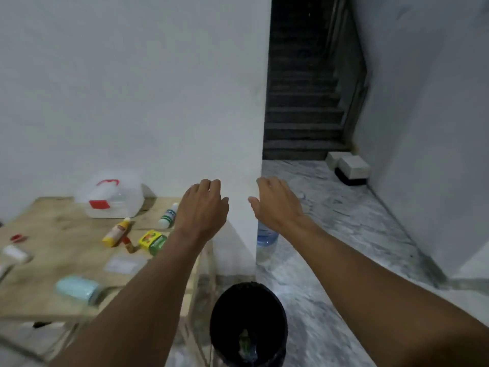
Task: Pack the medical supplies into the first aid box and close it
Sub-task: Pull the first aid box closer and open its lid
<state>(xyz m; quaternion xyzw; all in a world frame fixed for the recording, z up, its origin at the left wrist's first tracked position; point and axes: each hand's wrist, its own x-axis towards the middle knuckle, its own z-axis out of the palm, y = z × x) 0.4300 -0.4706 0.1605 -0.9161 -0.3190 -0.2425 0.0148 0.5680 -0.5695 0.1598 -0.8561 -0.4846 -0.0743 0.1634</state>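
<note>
Hands both in the air, palms down, fingers loosely bent, holding nothing: left hand [203, 207] by the right edge of the wooden worktop [53, 229], right hand [277, 205] beyond it above the floor, a gap between the two. One first aid box [111, 197], translucent with red handle and red latch, at the worktop's far edge by the white wall, apart from both hands. One yellow bottle [116, 233] lying flat, long axis near-left to far-right, cap end toward the box. One white bottle [168, 215] with green label, cap pointing toward the wall. One yellow-green pack [153, 242] just beside the yellow bottle. One pale blue roll [78, 287] lying crosswise near the front edge. One clear sachet [123, 264] flat between roll and pack. One white tube [14, 254] at far left, blurred. On the floor, one black bin [248, 321] and one water bottle [266, 239].
</note>
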